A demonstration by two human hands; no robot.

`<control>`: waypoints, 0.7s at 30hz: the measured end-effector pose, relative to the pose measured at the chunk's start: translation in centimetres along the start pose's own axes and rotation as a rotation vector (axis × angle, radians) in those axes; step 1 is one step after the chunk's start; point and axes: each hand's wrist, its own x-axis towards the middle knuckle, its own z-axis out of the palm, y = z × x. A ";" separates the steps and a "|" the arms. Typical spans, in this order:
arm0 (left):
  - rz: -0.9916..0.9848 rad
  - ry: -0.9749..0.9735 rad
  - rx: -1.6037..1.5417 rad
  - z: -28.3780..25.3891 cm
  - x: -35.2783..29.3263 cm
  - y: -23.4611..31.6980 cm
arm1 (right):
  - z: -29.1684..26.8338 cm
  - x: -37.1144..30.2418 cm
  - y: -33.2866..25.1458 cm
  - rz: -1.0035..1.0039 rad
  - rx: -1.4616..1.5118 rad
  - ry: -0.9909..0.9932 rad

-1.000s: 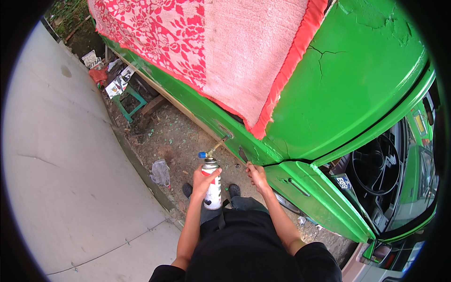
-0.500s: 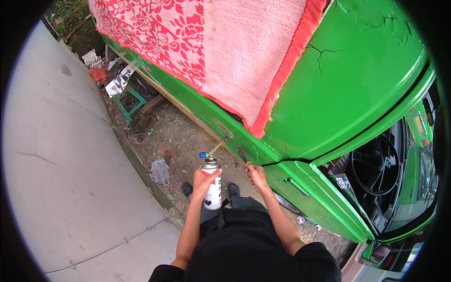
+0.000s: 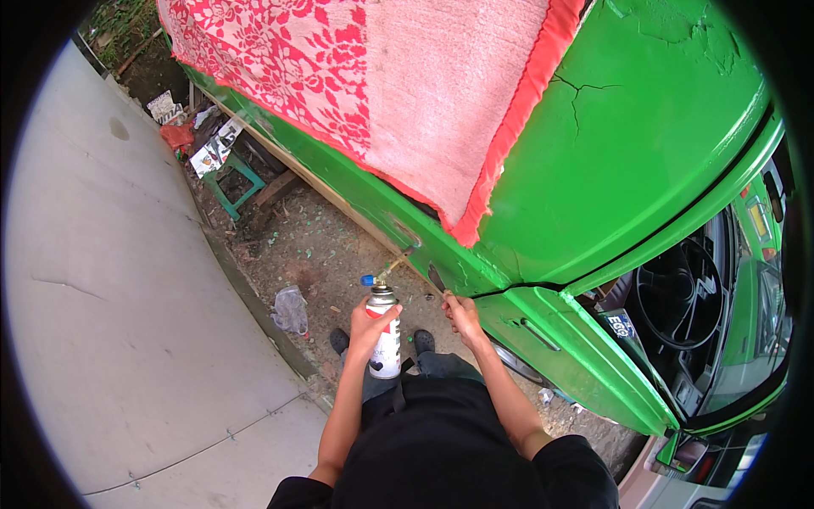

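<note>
My left hand (image 3: pixel 370 325) is wrapped round a gas torch (image 3: pixel 385 349), a white and red canister with a blue knob and a brass nozzle. The nozzle points up and right at the lower side of a green vehicle (image 3: pixel 610 170), close to a bare, discoloured patch in the paint (image 3: pixel 405 231). No flame can be made out. Closed round the handle of a scraper (image 3: pixel 436 276), my right hand (image 3: pixel 461 316) is beside the same panel. The scraper's dark blade lies near or against the green surface; I cannot tell whether it touches.
A pink and red blanket (image 3: pixel 424 93) covers part of the vehicle. To the right, a green door (image 3: pixel 585 356) stands open. A grey wall or sheet (image 3: pixel 127 297) curves along the left. Between them lie a green stool (image 3: pixel 233 187), a plastic bag (image 3: pixel 290 310) and paint flakes.
</note>
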 end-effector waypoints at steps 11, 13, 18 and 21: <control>0.079 0.173 -0.056 -3.3 0.4 0.0 | 1.4 0.2 0.1 -0.031 0.033 -0.010; 0.108 0.217 -0.095 -3.9 0.5 -0.6 | 2.1 0.1 -0.2 -0.041 0.083 -0.031; 0.111 0.336 -0.167 -2.9 0.0 0.0 | 3.9 1.8 1.5 -0.055 0.028 0.008; 0.121 0.361 -0.163 -3.0 0.0 -0.6 | 5.2 2.6 2.5 -0.321 -0.288 0.139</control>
